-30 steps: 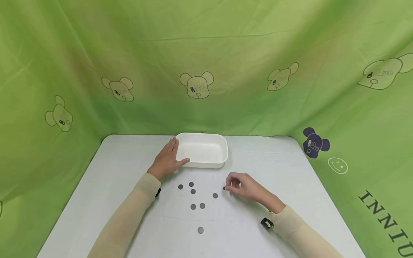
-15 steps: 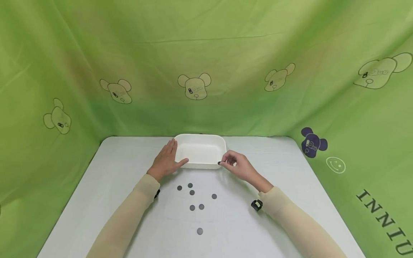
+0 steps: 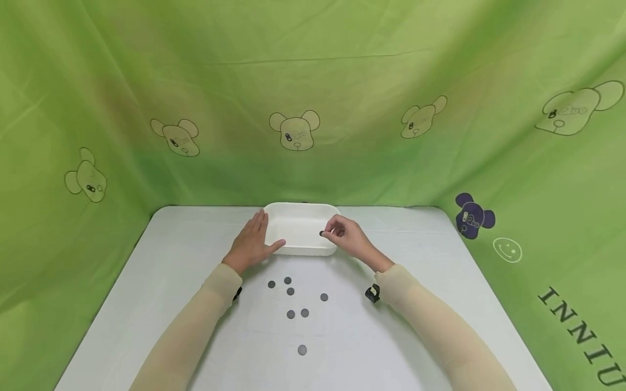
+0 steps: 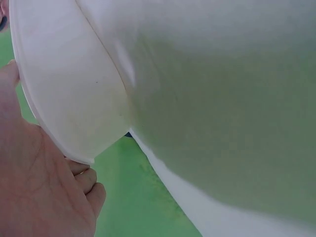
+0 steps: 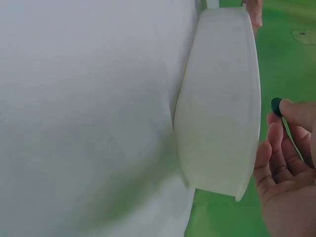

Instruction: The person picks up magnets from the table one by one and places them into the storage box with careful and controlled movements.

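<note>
While the white counter (image 3: 415, 282) carries a white rectangular tray (image 3: 298, 225) at its far edge, the left hand (image 3: 251, 243) rests flat against the tray's left wall, fingers straight, grip released. Right hand (image 3: 347, 240) hovers over the tray's right rim, grip pinching a small dark disc (image 3: 321, 233); seven grey discs (image 3: 290, 314) lie loose nearer the person.

tray (image 3: 293, 209) floor under the pinched dark disc (image 3: 321, 233): partly hidden

Matt white plastic tray (image 3: 301, 224), smooth pale surface (image 3: 430, 282), dark matt discs (image 3: 290, 314), creased green cloth backdrop (image 3: 313, 81)
</note>
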Demonstrator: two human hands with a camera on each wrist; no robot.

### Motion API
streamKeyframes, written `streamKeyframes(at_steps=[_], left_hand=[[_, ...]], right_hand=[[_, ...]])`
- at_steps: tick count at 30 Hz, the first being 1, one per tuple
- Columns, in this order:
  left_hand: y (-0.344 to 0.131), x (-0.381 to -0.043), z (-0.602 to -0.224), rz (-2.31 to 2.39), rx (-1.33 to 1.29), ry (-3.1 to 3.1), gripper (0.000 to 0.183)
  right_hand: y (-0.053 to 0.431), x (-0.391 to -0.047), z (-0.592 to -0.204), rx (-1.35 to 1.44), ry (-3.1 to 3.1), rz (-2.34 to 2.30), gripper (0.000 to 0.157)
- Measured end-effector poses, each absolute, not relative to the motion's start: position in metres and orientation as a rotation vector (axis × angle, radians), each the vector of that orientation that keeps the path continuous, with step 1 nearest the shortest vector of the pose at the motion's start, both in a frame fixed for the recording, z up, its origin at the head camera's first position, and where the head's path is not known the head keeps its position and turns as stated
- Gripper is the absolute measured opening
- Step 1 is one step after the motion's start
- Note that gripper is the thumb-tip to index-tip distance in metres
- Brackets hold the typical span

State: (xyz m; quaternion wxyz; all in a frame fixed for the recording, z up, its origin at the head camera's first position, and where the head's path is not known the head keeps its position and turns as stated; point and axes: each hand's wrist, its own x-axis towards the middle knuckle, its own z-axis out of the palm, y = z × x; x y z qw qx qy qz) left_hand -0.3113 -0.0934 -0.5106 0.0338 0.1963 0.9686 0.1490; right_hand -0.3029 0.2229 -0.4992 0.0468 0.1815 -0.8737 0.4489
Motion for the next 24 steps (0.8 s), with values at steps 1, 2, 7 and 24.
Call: streamKeyframes(at_steps=[1, 2, 7, 24], left_hand=[[-0.094, -0.311, -0.511, 0.465, 0.606, 2.978, 0.105], [-0.094, -0.311, -0.51, 0.471, 0.609, 2.977, 0.105], [-0.094, -0.31, -0.509, 0.485, 0.616, 2.977, 0.105], [-0.093, -0.312, -0.513, 0.467, 0.637, 3.001, 0.105]], right_hand=[[0.221, -0.305, -0.499, 0.55, -2.676, 1.367, 0.014], [0.219, -0.308, -0.5, 0.539, -2.689, 1.366, 0.014], [0.214, -0.319, -0.498, 0.521, -2.733, 1.329, 0.013], [0.198, -0.349, -0.509, 0.475, -2.792, 1.231, 0.013]])
